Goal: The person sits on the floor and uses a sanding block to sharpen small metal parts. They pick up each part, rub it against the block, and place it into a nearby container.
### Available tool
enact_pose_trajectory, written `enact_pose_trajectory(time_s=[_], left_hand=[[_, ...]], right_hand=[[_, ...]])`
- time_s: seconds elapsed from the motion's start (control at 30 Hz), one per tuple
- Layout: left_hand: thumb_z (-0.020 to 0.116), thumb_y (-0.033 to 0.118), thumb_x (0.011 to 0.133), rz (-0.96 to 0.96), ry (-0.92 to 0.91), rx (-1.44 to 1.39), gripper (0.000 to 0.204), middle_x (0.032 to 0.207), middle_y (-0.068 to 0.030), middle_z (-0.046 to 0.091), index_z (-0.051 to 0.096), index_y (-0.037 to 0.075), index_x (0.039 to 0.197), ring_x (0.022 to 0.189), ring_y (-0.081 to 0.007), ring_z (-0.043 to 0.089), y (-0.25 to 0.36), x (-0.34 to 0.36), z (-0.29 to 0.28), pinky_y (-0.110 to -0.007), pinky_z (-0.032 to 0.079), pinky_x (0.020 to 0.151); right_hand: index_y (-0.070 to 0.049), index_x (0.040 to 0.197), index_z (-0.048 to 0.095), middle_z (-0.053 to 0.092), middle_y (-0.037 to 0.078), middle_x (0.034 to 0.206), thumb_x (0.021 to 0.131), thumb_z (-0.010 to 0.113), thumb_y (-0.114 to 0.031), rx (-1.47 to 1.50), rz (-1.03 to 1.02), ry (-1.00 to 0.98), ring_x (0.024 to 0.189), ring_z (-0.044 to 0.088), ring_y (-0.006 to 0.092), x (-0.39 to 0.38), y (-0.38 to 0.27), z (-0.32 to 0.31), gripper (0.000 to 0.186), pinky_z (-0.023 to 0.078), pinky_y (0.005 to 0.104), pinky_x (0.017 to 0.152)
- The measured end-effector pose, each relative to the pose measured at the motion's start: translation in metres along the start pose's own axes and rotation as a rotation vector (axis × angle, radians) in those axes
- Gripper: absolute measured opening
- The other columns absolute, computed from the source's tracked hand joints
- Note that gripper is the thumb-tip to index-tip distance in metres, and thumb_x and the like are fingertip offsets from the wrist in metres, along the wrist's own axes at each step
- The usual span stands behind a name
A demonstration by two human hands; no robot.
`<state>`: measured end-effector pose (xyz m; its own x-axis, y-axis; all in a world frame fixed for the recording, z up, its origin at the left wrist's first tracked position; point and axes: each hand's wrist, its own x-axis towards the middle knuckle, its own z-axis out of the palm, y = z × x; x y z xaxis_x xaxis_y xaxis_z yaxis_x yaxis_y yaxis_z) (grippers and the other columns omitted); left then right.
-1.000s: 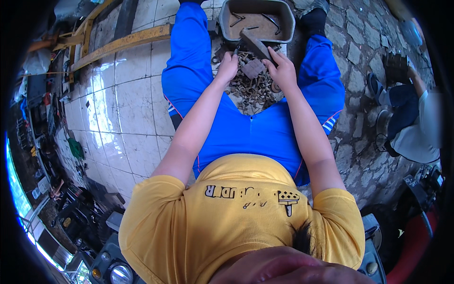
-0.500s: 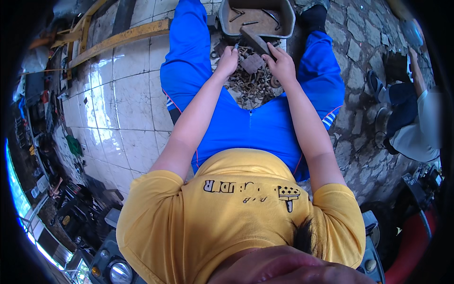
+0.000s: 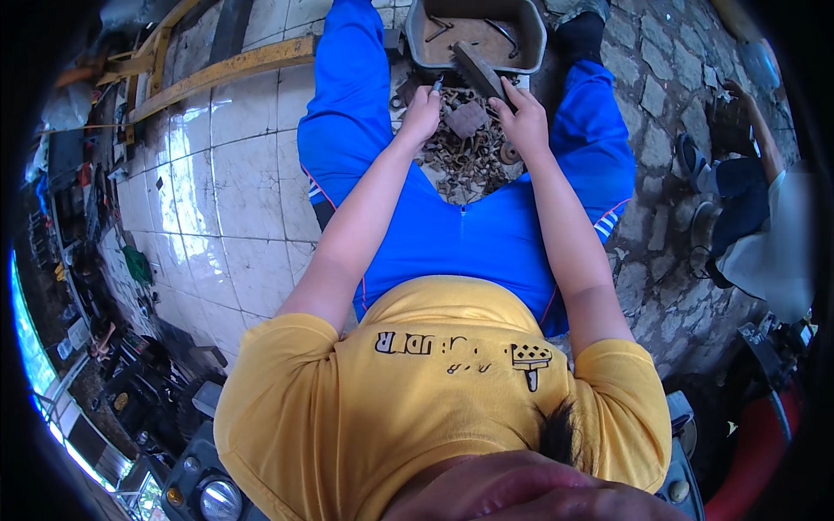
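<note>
My left hand is closed on a small metal piece, whose tip sticks up past the fingers; its exact kind is too small to tell. In my right hand is a wire brush with dark bristles, slanting up to the left over the near rim of a grey plastic basin. Bent, rod-like metal parts lie in the basin. Below both hands, between my legs, spreads a pile of rusty bolts and nuts, with a flat brownish block on it.
A yellow metal frame stands on the white tiles at the left. Rough stone paving runs along the right, where another person sits low. Vehicle parts with a round headlamp are behind me.
The wire brush has tilted and shifted slightly, so its bristles now show. Both hands stay near the basin, and the small metal piece remains in my left hand.
</note>
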<state>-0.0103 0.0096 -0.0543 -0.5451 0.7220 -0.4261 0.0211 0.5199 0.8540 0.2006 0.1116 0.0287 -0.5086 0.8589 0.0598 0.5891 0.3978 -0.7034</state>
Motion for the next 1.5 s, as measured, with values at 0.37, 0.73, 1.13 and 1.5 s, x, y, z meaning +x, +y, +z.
enact_pose_trajectory(time_s=[0.37, 0.73, 1.13, 1.5], left_hand=[[0.050, 0.023, 0.112, 0.004, -0.119, -0.173, 0.033, 0.097, -0.0103, 0.067, 0.049, -0.004, 0.131, 0.083, -0.0191, 0.070, 0.020, -0.009, -0.003, -0.033, 0.056, 0.076], [0.063, 0.019, 0.107, -0.067, -0.121, -0.256, 0.041, 0.089, -0.0070, 0.064, 0.042, -0.004, 0.134, 0.074, -0.0164, 0.069, 0.034, -0.017, -0.007, -0.034, 0.057, 0.077], [0.050, 0.022, 0.111, -0.015, -0.192, -0.275, 0.047, 0.086, 0.0029, 0.057, 0.049, -0.001, 0.151, 0.074, -0.0088, 0.057, 0.045, -0.026, -0.010, -0.027, 0.050, 0.071], [0.046, 0.018, 0.108, -0.101, -0.182, -0.570, 0.030, 0.080, 0.0066, 0.051, 0.059, 0.006, 0.131, 0.071, -0.0072, 0.052, 0.038, -0.018, -0.005, -0.027, 0.047, 0.069]], right_hand=[[-0.012, 0.139, 0.070, 0.074, 0.020, 0.113, 0.093, 0.077, -0.041, 0.025, 0.118, -0.051, 0.107, 0.071, 0.0391, 0.006, 0.021, 0.001, 0.055, 0.055, 0.0451, 0.093], [-0.008, 0.142, 0.067, 0.079, 0.018, 0.100, 0.098, 0.074, -0.034, 0.183, 0.289, -0.217, 0.088, 0.077, 0.0246, 0.003, 0.002, 0.007, 0.052, 0.057, 0.0374, 0.084], [-0.007, 0.143, 0.066, 0.079, 0.014, 0.099, 0.102, 0.071, -0.032, 0.249, 0.288, -0.288, 0.089, 0.071, 0.0159, -0.003, 0.006, 0.010, 0.048, 0.055, 0.0337, 0.085], [-0.004, 0.138, 0.069, 0.073, 0.021, 0.101, 0.095, 0.078, -0.031, 0.042, -0.025, -0.140, 0.094, 0.072, 0.0373, -0.003, -0.002, 0.001, 0.052, 0.056, 0.0426, 0.088]])
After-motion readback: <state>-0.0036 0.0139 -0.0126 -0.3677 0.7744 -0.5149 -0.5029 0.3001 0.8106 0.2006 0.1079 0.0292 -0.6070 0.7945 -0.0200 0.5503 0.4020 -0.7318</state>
